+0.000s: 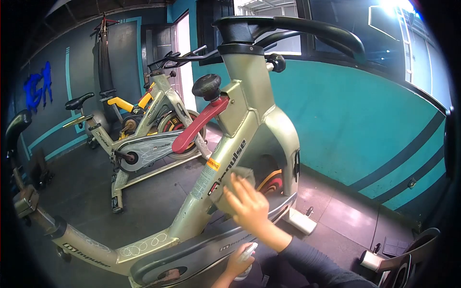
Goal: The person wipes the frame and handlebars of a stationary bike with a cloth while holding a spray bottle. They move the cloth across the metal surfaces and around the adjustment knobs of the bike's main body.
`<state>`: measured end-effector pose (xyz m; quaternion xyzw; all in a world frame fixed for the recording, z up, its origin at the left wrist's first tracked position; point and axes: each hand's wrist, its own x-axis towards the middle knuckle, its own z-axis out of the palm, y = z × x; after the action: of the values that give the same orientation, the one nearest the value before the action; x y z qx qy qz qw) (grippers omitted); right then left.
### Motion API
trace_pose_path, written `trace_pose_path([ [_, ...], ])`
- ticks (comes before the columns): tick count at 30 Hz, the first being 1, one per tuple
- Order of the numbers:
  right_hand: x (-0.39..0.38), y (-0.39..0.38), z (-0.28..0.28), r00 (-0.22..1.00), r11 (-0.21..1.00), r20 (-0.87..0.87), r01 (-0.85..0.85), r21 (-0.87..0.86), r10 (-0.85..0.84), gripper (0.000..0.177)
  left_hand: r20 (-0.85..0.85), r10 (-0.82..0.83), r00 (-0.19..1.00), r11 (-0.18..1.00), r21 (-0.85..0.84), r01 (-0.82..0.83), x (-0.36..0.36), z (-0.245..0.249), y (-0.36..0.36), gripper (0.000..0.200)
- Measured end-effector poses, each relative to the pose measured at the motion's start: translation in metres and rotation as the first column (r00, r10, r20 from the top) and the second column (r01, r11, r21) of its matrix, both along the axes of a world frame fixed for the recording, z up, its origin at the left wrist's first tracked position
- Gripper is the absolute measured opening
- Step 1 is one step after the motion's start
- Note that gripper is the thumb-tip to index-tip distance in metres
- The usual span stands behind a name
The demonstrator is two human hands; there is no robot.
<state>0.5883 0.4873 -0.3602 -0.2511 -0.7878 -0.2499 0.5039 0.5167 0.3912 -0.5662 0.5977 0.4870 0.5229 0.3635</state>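
My right hand [252, 209] presses a grey-green cloth [224, 200] against the slanted frame tube of a beige exercise bike [192, 211], over its black brand lettering. The fingers lie extended across the cloth. Lower down, my left hand [237, 264] is wrapped around a spray bottle [249, 250] with a white top; most of the bottle is hidden by the hand. Above the cloth are a yellow warning label [212, 164] and a red brake lever [199, 126] with a black knob [207, 87].
Black handlebars [317, 26] top the bike, and its saddle [18, 127] is at far left. A second beige bike [144, 149] and a yellow bike [126, 104] stand behind. A teal wall [355, 129] runs along the right. Part of another machine [372, 260] is at lower right.
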Motion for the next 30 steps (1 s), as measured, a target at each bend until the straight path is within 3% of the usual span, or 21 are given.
trace_pose_path([
  [4, 0.001, -0.023, -0.026, 0.98, 0.988, 0.136, -0.138, -0.069, 0.146, 0.044, -0.116, -0.013, 0.993, 1.0, -0.03, 0.009, -0.003, -0.002, -0.002, 0.047],
  [6, 0.01, -0.029, -0.025, 0.94, 0.964, 0.226, -0.231, -0.133, 0.256, 0.046, -0.068, -0.012, 0.998, 1.0, -0.008, 0.011, -0.002, -0.003, -0.005, 0.046],
  [7, 0.018, -0.03, -0.016, 0.911, 0.915, 0.201, -0.305, -0.263, 0.361, 0.053, -0.027, -0.014, 1.0, 1.0, 0.01, 0.015, 0.001, -0.003, -0.006, 0.047],
  [10, 0.046, -0.018, 0.04, 0.931, 0.909, -0.014, -0.358, -0.216, 0.364, 0.061, 0.026, 0.007, 1.0, 0.999, 0.035, -0.008, 0.004, -0.009, -0.004, 0.048],
  [14, 0.077, 0.026, 0.12, 0.985, 0.988, -0.161, -0.089, -0.129, 0.068, 0.062, 0.018, 0.002, 1.0, 1.0, 0.02, -0.002, 0.003, -0.011, -0.002, 0.05],
  [17, 0.068, 0.066, 0.124, 0.985, 0.984, -0.17, -0.019, -0.179, -0.012, 0.061, 0.014, 0.015, 1.0, 1.0, -0.014, -0.015, 0.003, -0.008, -0.001, 0.05],
  [21, 0.051, 0.062, 0.101, 0.977, 0.994, -0.183, 0.106, -0.02, -0.107, 0.055, 0.027, 0.029, 0.999, 0.999, -0.021, -0.029, 0.0, -0.01, -0.001, 0.05],
  [24, 0.032, 0.048, 0.073, 0.981, 0.988, -0.115, 0.156, -0.01, -0.156, 0.049, 0.014, 0.027, 1.0, 0.999, 0.023, -0.027, -0.002, -0.01, 0.002, 0.049],
  [30, 0.003, 0.01, 0.018, 0.994, 0.996, -0.084, 0.074, 0.049, -0.07, 0.033, -0.005, 0.019, 1.0, 0.999, 0.027, -0.019, -0.006, -0.003, 0.0, 0.049],
])
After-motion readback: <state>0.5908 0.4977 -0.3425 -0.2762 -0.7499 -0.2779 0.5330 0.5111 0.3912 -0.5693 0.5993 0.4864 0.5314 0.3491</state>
